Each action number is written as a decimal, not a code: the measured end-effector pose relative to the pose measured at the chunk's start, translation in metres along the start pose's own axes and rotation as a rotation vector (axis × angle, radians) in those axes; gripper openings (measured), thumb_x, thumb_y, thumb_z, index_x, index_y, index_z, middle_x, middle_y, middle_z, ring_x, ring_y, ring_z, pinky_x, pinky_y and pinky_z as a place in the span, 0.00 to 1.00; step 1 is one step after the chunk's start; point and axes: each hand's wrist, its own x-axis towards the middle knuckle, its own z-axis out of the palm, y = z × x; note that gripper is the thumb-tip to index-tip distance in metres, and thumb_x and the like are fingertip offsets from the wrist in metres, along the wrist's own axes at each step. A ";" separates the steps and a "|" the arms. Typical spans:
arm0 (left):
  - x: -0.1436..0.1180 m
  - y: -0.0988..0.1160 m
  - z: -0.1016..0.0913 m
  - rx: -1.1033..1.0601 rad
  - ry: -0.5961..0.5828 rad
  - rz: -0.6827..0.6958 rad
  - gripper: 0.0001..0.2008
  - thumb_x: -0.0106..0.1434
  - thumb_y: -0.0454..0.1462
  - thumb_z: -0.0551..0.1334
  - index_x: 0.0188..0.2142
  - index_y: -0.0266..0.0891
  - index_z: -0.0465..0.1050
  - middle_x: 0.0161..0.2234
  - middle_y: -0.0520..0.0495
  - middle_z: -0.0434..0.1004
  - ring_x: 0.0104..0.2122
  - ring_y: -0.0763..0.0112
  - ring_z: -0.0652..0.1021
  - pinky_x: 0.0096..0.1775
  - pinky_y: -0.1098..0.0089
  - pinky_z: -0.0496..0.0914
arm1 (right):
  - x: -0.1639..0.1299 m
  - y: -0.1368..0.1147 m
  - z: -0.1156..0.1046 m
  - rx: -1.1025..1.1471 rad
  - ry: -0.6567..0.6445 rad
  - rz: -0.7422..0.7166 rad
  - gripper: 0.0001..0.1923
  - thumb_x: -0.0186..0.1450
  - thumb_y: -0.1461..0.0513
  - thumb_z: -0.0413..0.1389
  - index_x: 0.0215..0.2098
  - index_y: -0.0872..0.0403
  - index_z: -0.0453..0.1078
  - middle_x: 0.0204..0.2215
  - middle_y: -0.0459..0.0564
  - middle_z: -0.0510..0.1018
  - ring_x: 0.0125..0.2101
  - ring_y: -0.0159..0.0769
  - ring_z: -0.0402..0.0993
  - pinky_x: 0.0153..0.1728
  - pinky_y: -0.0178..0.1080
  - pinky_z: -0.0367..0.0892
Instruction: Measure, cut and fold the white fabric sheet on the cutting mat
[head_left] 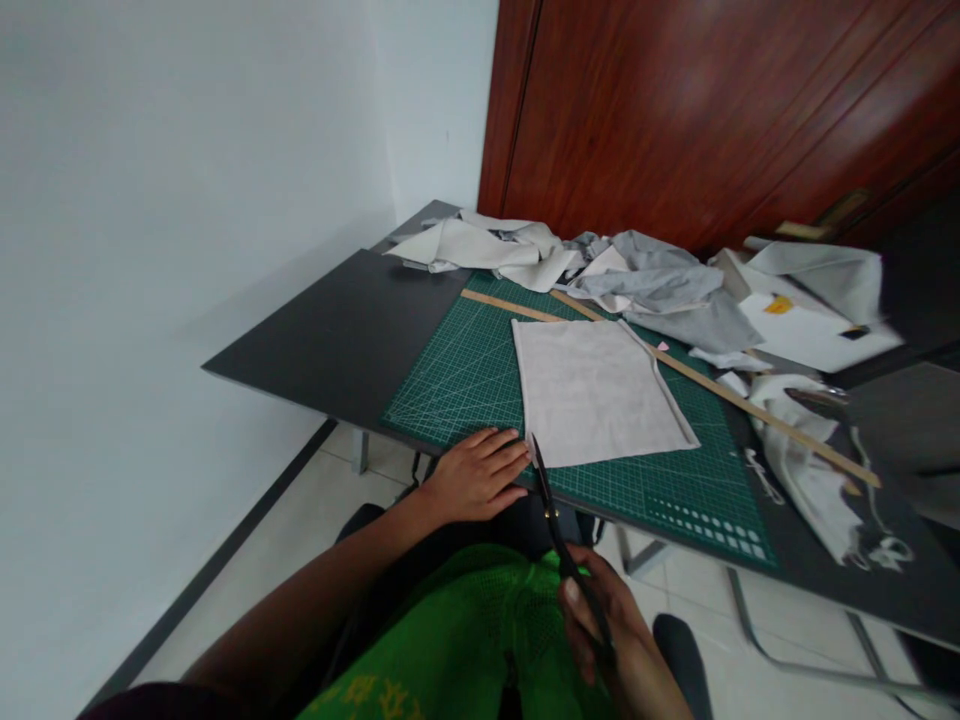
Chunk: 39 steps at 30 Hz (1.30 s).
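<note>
A white piece of cloth (596, 390) with folded side edges lies flat on the green cutting mat (457, 370). My left hand (484, 475) rests palm down at the table's front edge, fingers stretched out, its fingertips at the cloth's near left corner. Black scissors (551, 505) are in my right hand (611, 620), whose fingers wrap round the handles. The blades point away from me and their tips reach the cloth's near left corner. The blades look closed or almost so.
Two wooden rulers, one a long ruler (757, 410), lie across the mat. Crumpled white fabric (495, 245) and grey fabric (660, 270) are heaped at the back of the dark table (322, 320). A white box (810, 320) and cloth scraps (806, 460) sit on the right.
</note>
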 end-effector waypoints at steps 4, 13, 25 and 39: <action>0.000 0.000 -0.001 0.000 -0.011 0.001 0.22 0.73 0.49 0.58 0.59 0.38 0.75 0.59 0.43 0.78 0.62 0.57 0.74 0.63 0.55 0.66 | 0.001 0.002 -0.001 -0.030 -0.001 0.004 0.37 0.60 0.40 0.65 0.57 0.51 0.64 0.19 0.34 0.62 0.14 0.23 0.53 0.13 0.29 0.53; -0.001 0.000 -0.001 -0.007 -0.042 -0.001 0.22 0.74 0.48 0.58 0.59 0.39 0.74 0.60 0.42 0.76 0.62 0.57 0.73 0.63 0.55 0.65 | -0.002 -0.002 -0.002 -0.088 -0.001 0.003 0.38 0.63 0.40 0.63 0.60 0.52 0.61 0.19 0.34 0.64 0.15 0.24 0.52 0.14 0.29 0.54; 0.000 0.000 -0.001 -0.027 -0.056 -0.009 0.23 0.72 0.48 0.60 0.60 0.38 0.74 0.60 0.42 0.77 0.63 0.55 0.73 0.63 0.53 0.66 | -0.004 -0.004 0.001 -0.087 0.016 0.004 0.39 0.62 0.40 0.63 0.61 0.53 0.62 0.19 0.35 0.66 0.15 0.24 0.55 0.14 0.29 0.55; 0.000 0.000 0.001 -0.030 -0.031 -0.009 0.22 0.72 0.48 0.59 0.58 0.37 0.75 0.58 0.42 0.78 0.62 0.55 0.73 0.63 0.54 0.65 | 0.002 -0.002 0.000 -0.108 -0.035 0.025 0.40 0.57 0.37 0.65 0.56 0.52 0.64 0.20 0.36 0.68 0.12 0.23 0.56 0.12 0.30 0.58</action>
